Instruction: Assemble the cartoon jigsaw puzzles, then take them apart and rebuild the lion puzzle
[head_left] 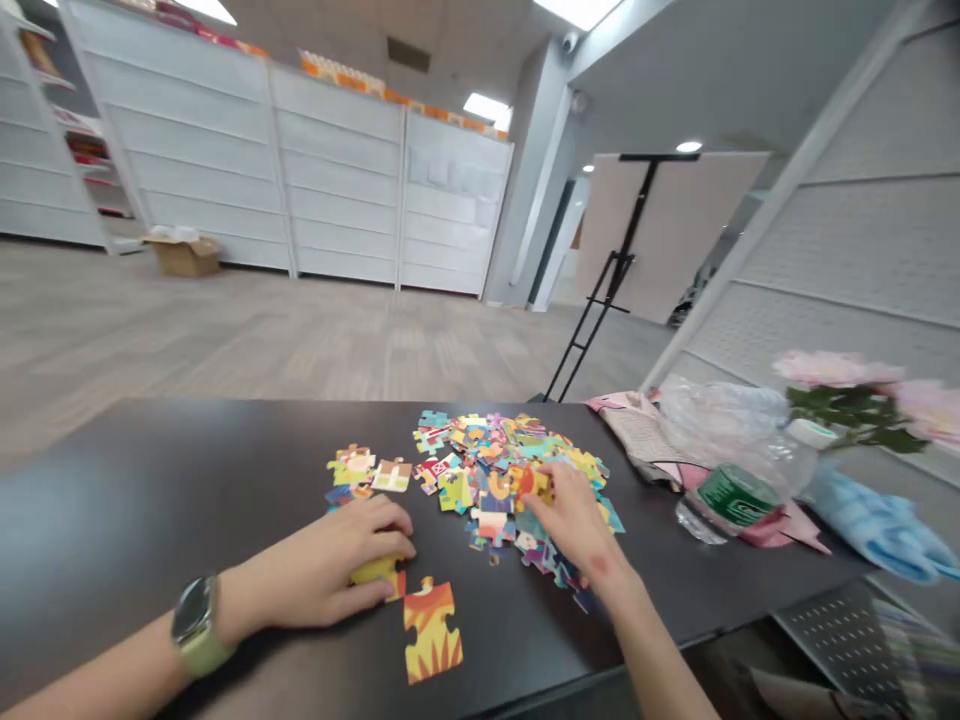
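Nearest us, the orange flame piece [431, 630] lies joined at the left hand [337, 570], which presses a yellow piece [375, 572] flat on the worktop [150, 500]. Beyond it, right hand [574, 520] pinches from the loose pile [502, 460]. Best matched by colour, gently.

Bare table [150, 490] left; bottle [739, 490] and puzzle pile [510, 460] crowd right.
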